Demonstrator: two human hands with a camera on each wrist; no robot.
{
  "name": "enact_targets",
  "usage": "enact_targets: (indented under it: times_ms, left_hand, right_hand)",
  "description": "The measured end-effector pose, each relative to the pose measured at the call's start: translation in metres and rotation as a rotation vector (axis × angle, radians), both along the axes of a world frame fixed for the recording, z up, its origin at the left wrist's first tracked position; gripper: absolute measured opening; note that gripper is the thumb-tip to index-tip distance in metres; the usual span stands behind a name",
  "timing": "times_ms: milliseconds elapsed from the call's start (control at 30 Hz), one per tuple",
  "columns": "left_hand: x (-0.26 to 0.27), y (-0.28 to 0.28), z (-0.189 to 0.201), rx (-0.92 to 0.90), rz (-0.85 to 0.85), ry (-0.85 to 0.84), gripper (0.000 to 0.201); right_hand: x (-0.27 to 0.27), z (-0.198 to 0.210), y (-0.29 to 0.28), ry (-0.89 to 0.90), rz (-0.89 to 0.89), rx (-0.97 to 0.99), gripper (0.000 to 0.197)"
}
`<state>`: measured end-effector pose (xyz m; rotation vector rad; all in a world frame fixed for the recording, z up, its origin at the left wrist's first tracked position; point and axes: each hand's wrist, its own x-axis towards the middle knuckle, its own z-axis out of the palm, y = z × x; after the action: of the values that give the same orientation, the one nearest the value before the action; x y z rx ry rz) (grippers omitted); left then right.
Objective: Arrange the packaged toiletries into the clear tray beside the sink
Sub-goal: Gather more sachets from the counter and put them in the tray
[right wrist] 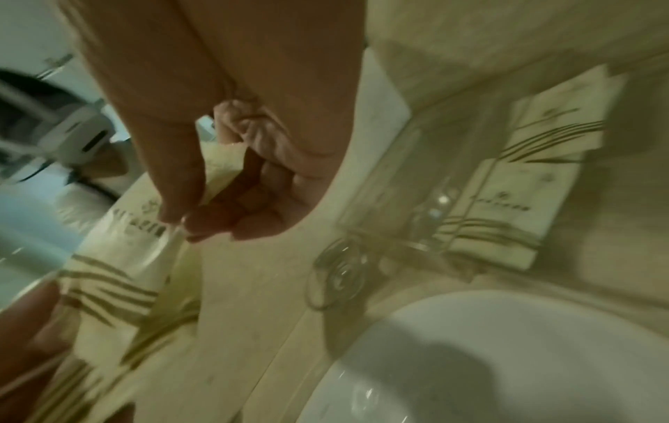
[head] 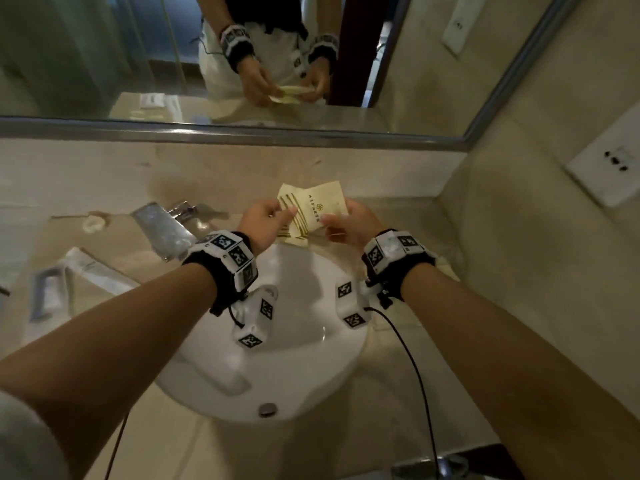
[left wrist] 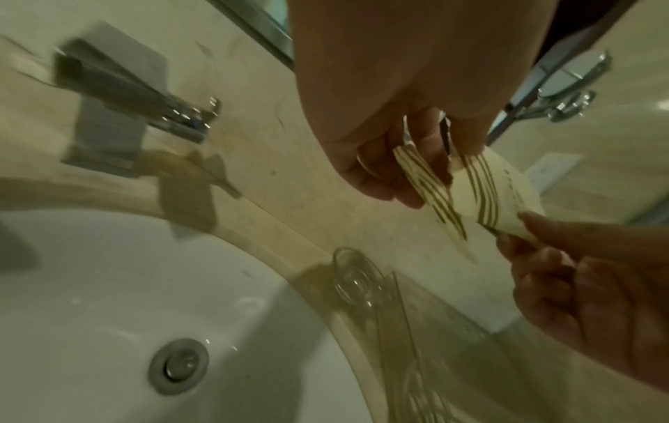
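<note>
1. The left hand (head: 264, 216) and right hand (head: 348, 221) hold cream packets (head: 313, 207) between them above the back of the sink (head: 277, 341). There seem to be two, overlapping, with gold stripes and a printed logo.
2. The left hand's fingers and thumb are curled in a pinch on the striped edge. The right hand pinches the opposite lower corner between thumb and fingertips. Neither hand is open.
3. The clear tray (right wrist: 427, 217) sits on the desk (head: 398, 209) to the right of the right hand, just beside the sink rim. It already holds a few matching packets (right wrist: 517, 200).
4. More wrapped items (head: 86, 271) lie on the desk well to the left of the left hand, beyond the tap (head: 166, 226).
5. Risk: the packets hang over the basin. If either pinch slips during the handover, one could fall in and get wet.
6. Risk: the tray is see-through and hard to see. A careless reach could knock its wall and push it along the desk, or upset the packets already inside.
7. Risk: thin packets held two at a time may slide apart, so one lands outside the tray.
</note>
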<state>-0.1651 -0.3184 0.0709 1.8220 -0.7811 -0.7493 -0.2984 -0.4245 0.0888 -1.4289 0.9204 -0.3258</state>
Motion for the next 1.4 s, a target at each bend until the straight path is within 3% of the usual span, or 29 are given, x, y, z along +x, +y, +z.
enact_targets:
  times_ms: [67,233,367,467,567,633,767,900,1133,1300,1400]
  left_hand:
    - [-0.016,-0.012,-0.003,0.009,-0.029,0.010,0.035]
    - [-0.049,-0.038,-0.015,0.036,-0.040,0.005,0.021]
    - [-0.069,-0.052,-0.030,0.075,-0.060,0.002,0.019]
    - [-0.077,-0.055,-0.040,0.098,-0.068,0.004,0.010]
    - [-0.083,-0.058,-0.051,0.116,-0.071,0.004,0.009]
    - [-0.084,-0.059,-0.057,0.127,-0.071,0.005,0.011]
    - [-0.084,-0.059,-0.064,0.131,-0.070,0.034,0.028]
    - [-0.082,-0.059,-0.070,0.143,-0.088,0.041,0.022]
    - [-0.077,-0.058,-0.073,0.161,-0.093,0.018,0.027]
    - [-0.079,-0.059,-0.068,0.129,-0.102,0.021,0.028]
    - [-0.082,-0.061,-0.061,0.091,-0.139,0.041,0.030]
  right_hand:
    - [-0.021,-0.007,-0.013,0.003,-0.074,-0.013,0.013]
    - [-0.081,-0.036,-0.047,0.086,-0.307,0.030,0.014]
    - [-0.135,-0.068,-0.063,0.323,-0.455,0.111,0.010]
    - [-0.160,-0.090,-0.065,0.464,-0.436,0.117,0.025]
    - [-0.168,-0.105,-0.067,0.523,-0.401,0.145,0.066]
    - [-0.164,-0.114,-0.066,0.530,-0.370,0.170,0.077]
    - [-0.151,-0.130,-0.061,0.425,-0.404,0.203,0.072]
    - [-0.134,-0.140,-0.058,0.316,-0.498,0.245,0.059]
    - [-0.127,-0.148,-0.063,0.261,-0.575,0.220,0.058]
    - [-0.129,-0.140,-0.061,0.340,-0.498,0.161,0.056]
    - [-0.132,-0.123,-0.057,0.517,-0.490,-0.035,0.055]
